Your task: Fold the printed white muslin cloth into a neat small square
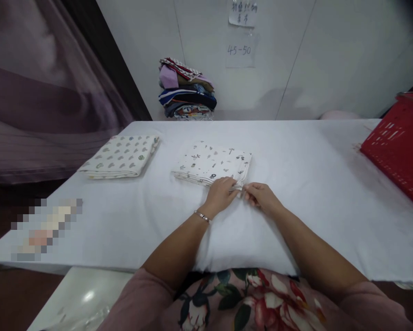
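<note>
A folded white cloth with small dark prints (213,162) lies on the white table (313,184) in front of me. My left hand (222,193), with a bracelet on its wrist, pinches the cloth's near right corner. My right hand (261,196) pinches the same corner from the right, its fingers closed on the edge. The two hands almost touch.
A second folded cloth with heart prints (122,156) lies at the left of the table. A stack of folded colourful fabrics (187,89) stands at the back by the wall. A red plastic basket (401,147) sits at the right edge. Paper notes (241,32) hang on the wall.
</note>
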`<state>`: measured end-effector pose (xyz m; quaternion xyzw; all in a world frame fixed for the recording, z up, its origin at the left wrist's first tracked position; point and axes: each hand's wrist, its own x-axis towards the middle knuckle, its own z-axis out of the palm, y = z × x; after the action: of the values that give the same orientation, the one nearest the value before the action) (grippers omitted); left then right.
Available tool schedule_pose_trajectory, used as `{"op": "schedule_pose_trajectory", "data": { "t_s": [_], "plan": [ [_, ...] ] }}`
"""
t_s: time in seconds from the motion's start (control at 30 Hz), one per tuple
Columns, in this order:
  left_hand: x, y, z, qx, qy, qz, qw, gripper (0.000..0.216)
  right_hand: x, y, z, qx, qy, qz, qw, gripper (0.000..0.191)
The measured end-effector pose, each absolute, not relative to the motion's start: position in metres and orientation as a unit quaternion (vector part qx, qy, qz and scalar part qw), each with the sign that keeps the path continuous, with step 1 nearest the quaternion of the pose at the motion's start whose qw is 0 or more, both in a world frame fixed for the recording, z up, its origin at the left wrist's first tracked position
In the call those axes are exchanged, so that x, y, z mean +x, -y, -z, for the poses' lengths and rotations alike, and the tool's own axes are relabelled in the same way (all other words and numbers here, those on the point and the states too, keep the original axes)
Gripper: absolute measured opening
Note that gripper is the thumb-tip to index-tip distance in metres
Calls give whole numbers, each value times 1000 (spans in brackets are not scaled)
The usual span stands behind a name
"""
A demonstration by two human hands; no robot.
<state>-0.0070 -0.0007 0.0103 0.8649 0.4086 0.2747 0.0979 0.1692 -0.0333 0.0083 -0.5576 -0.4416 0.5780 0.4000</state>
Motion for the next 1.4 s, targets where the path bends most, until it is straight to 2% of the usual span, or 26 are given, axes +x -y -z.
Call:
{"op": "schedule_pose_trajectory", "data": {
  "t_s": [0.2,0.3,0.6,0.8,1.23,1.4],
  "plan": [
    [-7,1,-9,856,-413,-296,100,14,176,34,-8,-609,450,-576,307,21],
    [-8,0,-8,857,-408,-300,93,15,168,33,-9,-612,441,-589,290,20],
    [-9,-3,-4,857,-394,-323,80,17,161,25,-12,-614,354,-642,293,23],
    [-9,-3,-4,859,-386,-326,81,17,152,31,-14,-632,377,-595,323,24],
    [-10,1,-9,869,-387,-297,84,16,152,30,-13,-532,309,-672,413,12],
    [-10,6,-14,876,-379,-284,87,33,153,27,-16,-521,288,-691,409,14]
  ]
}}
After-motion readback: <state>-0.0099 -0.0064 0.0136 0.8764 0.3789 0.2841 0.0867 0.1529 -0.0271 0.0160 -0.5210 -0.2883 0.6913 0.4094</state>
